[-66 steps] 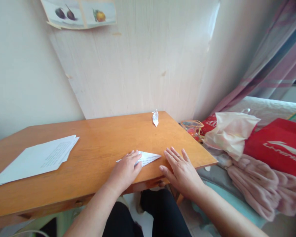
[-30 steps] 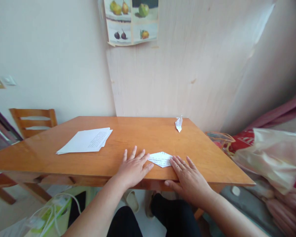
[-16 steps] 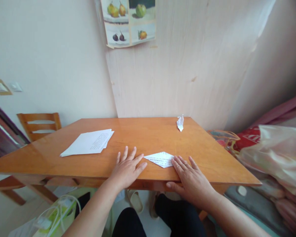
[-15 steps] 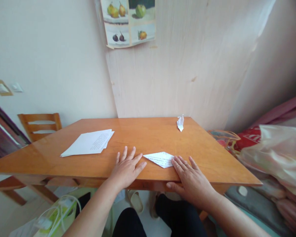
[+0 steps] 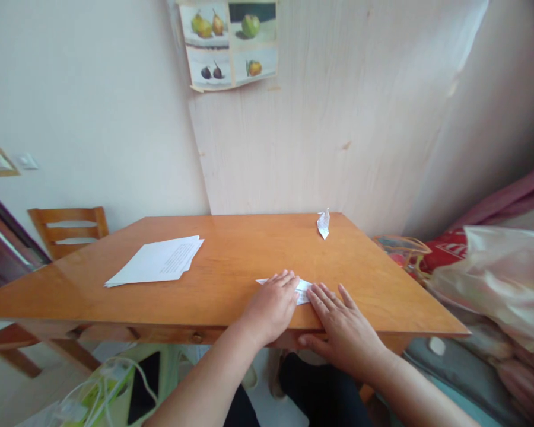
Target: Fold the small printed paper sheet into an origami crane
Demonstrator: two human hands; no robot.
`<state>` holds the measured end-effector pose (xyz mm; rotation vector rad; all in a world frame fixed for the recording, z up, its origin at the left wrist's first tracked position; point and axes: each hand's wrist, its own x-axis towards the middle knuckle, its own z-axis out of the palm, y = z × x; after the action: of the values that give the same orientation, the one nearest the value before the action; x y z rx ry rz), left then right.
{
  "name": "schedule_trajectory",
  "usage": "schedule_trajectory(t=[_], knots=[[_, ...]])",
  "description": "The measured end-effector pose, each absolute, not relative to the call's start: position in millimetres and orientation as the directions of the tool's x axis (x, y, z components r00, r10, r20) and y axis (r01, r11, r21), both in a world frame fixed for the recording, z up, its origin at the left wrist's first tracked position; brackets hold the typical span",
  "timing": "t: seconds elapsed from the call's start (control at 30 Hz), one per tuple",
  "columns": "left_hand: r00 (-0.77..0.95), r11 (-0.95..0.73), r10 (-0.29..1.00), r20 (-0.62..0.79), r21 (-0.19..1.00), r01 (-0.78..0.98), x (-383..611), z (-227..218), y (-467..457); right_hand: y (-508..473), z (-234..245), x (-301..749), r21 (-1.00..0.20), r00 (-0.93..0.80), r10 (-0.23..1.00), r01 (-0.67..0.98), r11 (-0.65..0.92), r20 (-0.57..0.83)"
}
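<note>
Folded paper point(image 5: 304, 290), long axis left-right
Left hand point(image 5: 271, 305) flat over it; right hand point(image 5: 340, 320), fingers straight, touches its right end.

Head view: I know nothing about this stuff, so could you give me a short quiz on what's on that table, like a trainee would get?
1. True or false: the left hand lies flat on the folded paper.
2. Where is the stack of sheets? A) on the table, left of the left hand; B) in a drawer; C) on the floor.
3. Fill in: the small paper figure stands near the table's ___ edge.
Key: 1 true; 2 A; 3 far.
</note>
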<state>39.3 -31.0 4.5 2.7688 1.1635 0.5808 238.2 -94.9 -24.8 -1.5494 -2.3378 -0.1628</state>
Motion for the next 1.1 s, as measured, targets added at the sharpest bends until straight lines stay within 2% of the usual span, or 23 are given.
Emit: schedule_trajectory(t=[0.17,0.5,0.8,0.97,1.1], knots=[[0.647,-0.690,0.723,0.242,0.214,0.692,47,-8,-24,-95,-26,239,-0.081,-0.358,0.870,0.910,0.406,0.340],[0.593,-0.610,0.792,0.146,0.229,0.759,50,5,-24,-95,-33,242,-0.046,-0.381,0.854,0.905,0.423,0.355],[0.604,-0.627,0.778,0.170,0.258,0.735,48,-5,-27,-93,-41,246,-0.011,-0.399,0.827,0.899,0.439,0.395],[0.617,-0.629,0.776,0.132,0.250,0.736,47,-3,-30,-93,-35,243,-0.029,-0.380,0.857,0.909,0.415,0.349],[0.651,-0.680,0.733,0.197,0.224,0.698,39,-1,-39,-97,-28,242,-0.058,-0.375,0.870,0.909,0.413,0.322]])
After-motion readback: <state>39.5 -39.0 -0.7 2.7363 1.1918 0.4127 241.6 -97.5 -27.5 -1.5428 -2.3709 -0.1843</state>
